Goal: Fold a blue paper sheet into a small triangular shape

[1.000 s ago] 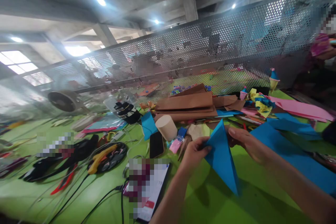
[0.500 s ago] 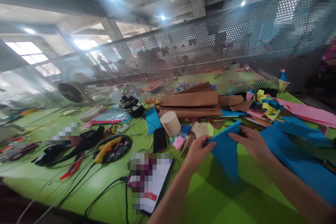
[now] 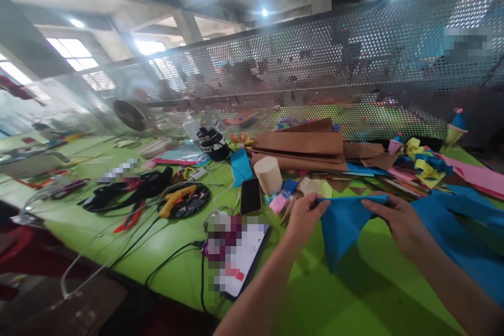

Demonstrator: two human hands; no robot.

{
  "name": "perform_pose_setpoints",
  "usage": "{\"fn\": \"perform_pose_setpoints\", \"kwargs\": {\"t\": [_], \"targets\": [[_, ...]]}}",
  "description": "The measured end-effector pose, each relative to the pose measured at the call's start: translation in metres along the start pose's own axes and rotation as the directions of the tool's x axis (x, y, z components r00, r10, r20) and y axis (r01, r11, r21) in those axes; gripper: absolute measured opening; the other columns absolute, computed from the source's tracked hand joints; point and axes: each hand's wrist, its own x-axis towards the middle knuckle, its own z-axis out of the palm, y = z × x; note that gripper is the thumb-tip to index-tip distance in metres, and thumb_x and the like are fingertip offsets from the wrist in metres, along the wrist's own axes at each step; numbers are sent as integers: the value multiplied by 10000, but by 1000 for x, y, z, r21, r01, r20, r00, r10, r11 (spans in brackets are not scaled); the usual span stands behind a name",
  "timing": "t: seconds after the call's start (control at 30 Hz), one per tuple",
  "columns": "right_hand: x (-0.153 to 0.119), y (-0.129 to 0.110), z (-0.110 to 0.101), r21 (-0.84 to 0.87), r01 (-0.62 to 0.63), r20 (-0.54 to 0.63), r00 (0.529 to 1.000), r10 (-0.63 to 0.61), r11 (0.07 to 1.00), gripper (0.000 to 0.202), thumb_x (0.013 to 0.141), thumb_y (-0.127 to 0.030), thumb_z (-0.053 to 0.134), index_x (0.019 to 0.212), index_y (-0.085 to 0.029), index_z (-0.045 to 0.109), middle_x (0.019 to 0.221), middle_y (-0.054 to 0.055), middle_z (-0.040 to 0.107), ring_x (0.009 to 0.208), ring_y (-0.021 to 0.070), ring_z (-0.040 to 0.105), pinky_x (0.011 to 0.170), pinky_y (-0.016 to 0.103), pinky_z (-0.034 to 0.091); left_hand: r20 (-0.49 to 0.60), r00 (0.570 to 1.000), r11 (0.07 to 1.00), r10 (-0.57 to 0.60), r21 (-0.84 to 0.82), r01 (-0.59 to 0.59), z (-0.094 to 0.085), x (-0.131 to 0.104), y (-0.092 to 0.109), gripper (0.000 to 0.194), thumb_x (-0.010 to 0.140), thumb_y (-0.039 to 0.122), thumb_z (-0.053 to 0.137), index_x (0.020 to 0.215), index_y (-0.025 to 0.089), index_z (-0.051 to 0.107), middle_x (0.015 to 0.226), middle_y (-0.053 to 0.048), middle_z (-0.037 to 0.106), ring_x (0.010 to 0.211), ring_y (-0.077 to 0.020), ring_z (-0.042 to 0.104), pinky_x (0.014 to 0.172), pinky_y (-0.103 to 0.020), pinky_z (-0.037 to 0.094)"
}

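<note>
A blue triangular piece, felt or thick paper by its look, [image 3: 343,226] hangs point down above the green table [image 3: 354,299]. My left hand [image 3: 305,218] pinches its left upper corner between thumb and fingers. At the upper right corner, my right hand [image 3: 396,215] grips the same piece, so its top edge runs straight between both hands. To the right of my right hand lies a large blue sheet [image 3: 452,241] of similar material. Small pink and blue scraps [image 3: 281,199] rest just beyond my left hand.
Behind my hands stand a cream roll [image 3: 268,175] and folded brown sheets [image 3: 299,148]. A black phone [image 3: 251,197], a lit phone [image 3: 246,257], a yellow glue gun [image 3: 176,201] and cables spread to the left. A perforated metal screen [image 3: 275,73] borders the back.
The blue piece has turned so its top edge is now level, its tip swinging leftward. My right hand has lowered slightly and moved right. The view has shifted left.
</note>
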Motion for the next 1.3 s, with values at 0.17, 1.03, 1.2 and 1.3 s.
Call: {"fn": "perform_pose_setpoints", "kwargs": {"t": [0.17,1.03,1.2,1.3], "targets": [[6,-12,-10,-278,84,143,989,-46,957,358,662,-545,899,842,-250,807,824,30,737,777,201,625,724,329,490,-1,998,966,63,253,-61,-9,2,-5,303,907,443,704,833,149,703,674,13,586,651,-129,488,604,-236,326],[-2,-19,-4,-541,126,321,945,66,832,385,767,-626,745,817,-247,787,791,35,751,747,233,666,692,345,506,221,975,930,27,352,-106,-8,-1,5,414,934,434,656,666,175,478,623,55,373,638,-109,367,574,-254,225],[-6,-10,4,-497,117,328,943,61,860,349,795,-585,735,921,-267,803,893,28,792,801,248,692,730,361,532,265,964,932,12,347,-107,-2,-3,5,407,915,435,651,653,179,473,633,45,394,653,-121,380,580,-261,235],[-3,-5,3,-470,156,286,958,-17,869,301,788,-560,752,823,-263,791,790,17,764,759,238,671,722,358,520,285,958,943,-19,322,-77,0,-3,5,346,890,452,664,709,176,561,667,37,467,663,-127,409,590,-255,272]]}}
